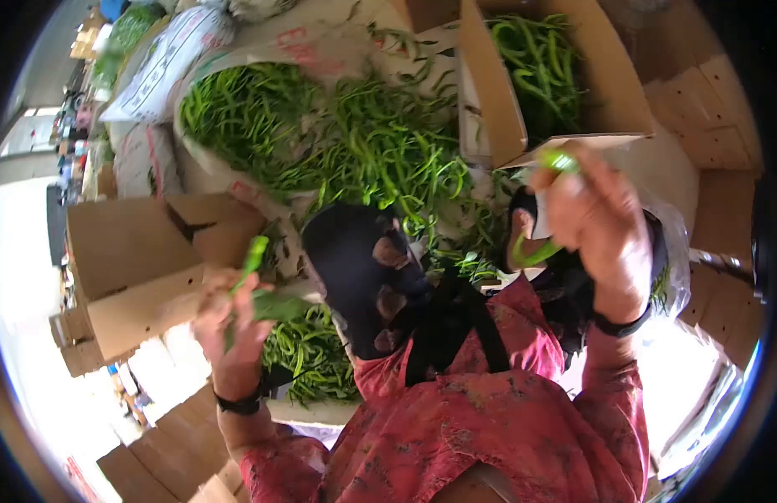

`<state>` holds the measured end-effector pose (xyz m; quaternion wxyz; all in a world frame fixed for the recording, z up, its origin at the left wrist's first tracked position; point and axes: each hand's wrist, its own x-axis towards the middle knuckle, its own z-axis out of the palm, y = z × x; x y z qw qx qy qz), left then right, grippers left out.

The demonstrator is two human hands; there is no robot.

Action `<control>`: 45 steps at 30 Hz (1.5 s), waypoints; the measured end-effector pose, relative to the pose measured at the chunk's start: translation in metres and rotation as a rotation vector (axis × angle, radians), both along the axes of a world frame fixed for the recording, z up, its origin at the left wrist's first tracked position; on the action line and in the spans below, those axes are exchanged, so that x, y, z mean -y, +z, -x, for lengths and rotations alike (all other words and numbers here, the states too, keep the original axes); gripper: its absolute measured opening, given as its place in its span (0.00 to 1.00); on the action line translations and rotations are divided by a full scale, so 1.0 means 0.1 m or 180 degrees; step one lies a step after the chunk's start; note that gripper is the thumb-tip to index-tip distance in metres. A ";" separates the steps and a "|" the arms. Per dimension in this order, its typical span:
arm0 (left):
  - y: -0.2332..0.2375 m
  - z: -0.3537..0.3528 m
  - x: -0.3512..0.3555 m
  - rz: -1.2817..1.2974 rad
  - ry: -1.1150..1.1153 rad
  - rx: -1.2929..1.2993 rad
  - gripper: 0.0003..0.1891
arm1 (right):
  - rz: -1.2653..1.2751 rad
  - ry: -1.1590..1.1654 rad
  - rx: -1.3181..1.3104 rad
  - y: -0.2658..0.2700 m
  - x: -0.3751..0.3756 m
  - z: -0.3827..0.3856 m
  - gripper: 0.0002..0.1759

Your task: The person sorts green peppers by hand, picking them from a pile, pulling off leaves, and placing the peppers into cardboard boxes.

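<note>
Closed around green peppers (254, 256), my left hand (231, 323) is raised at the left, with a green leaf or pepper (279, 307) sticking out to its right. My right hand (591, 220) is up at the right, blurred, its fingers closed on a curved green pepper (535, 254); another bright green piece shows at its fingertips. Just beyond that hand stands an open cardboard box (610, 75) with green peppers (535, 63) inside. A large pile of loose green peppers (388, 142) spreads in front of my knees, partly spilling from a white sack (313, 46).
Another open cardboard box (132, 251) stands at the left. More peppers (313, 352) lie in a container beside my leg at the lower left. Full white sacks (166, 67) are at the upper left. Stacked cardboard (703, 109) lines the right side.
</note>
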<state>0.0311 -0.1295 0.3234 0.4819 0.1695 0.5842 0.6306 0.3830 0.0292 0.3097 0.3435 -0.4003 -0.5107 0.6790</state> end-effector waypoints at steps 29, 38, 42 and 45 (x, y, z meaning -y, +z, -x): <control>-0.85 0.69 1.08 0.2116 -0.2383 -0.3998 0.12 | 0.0994 0.0291 -0.0033 -1.24 -0.06 0.92 0.14; -3.56 0.63 -1.78 0.0724 -0.1474 -0.3695 0.23 | 0.1333 -0.0778 0.1213 -3.94 -0.25 1.13 0.26; -4.43 0.45 -2.29 0.1210 -0.0886 -0.4349 0.23 | 0.0674 -0.0892 0.2569 -4.60 -0.41 1.49 0.33; -4.44 0.43 -2.39 0.0530 -0.0820 -0.4396 0.19 | 0.0520 -0.0772 0.3178 -4.65 -0.55 1.64 0.34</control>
